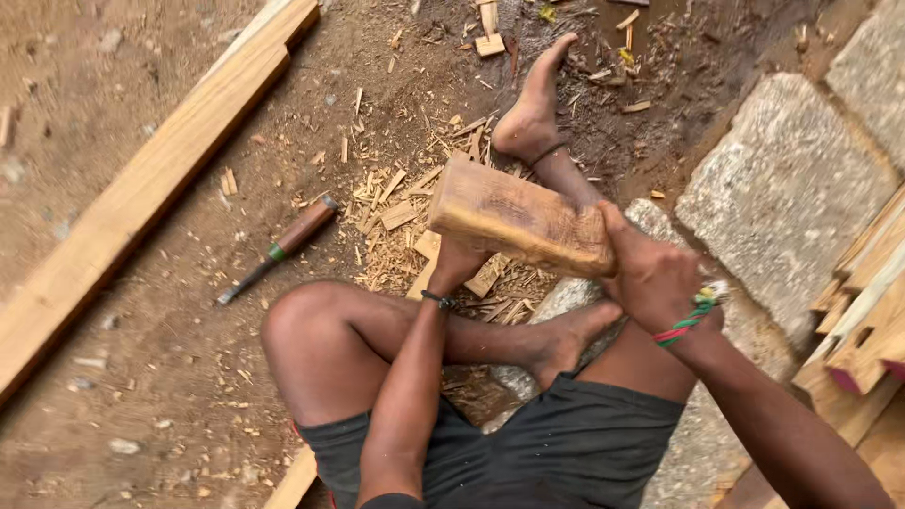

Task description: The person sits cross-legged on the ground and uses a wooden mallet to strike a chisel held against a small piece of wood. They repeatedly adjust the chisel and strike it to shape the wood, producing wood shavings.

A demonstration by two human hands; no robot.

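Note:
I sit on a stone slab with bare legs drawn up. A thick rectangular wooden block (514, 215) is held up in front of me, tilted, its left end higher. My left hand (459, 261) grips it from underneath, mostly hidden by the block. My right hand (650, 275) clasps the block's right end, thumb on top; a red, green and white band circles that wrist. A chisel (280, 249) with a brown wooden handle and dark blade lies on the dirt to the left, apart from both hands.
A long pale plank (141, 184) lies diagonally across the dirt at left. Wood chips (396, 203) are heaped under the block. Grey stone slabs (787, 188) sit at right, with stacked timber (863, 320) at the right edge. My feet rest among the chips.

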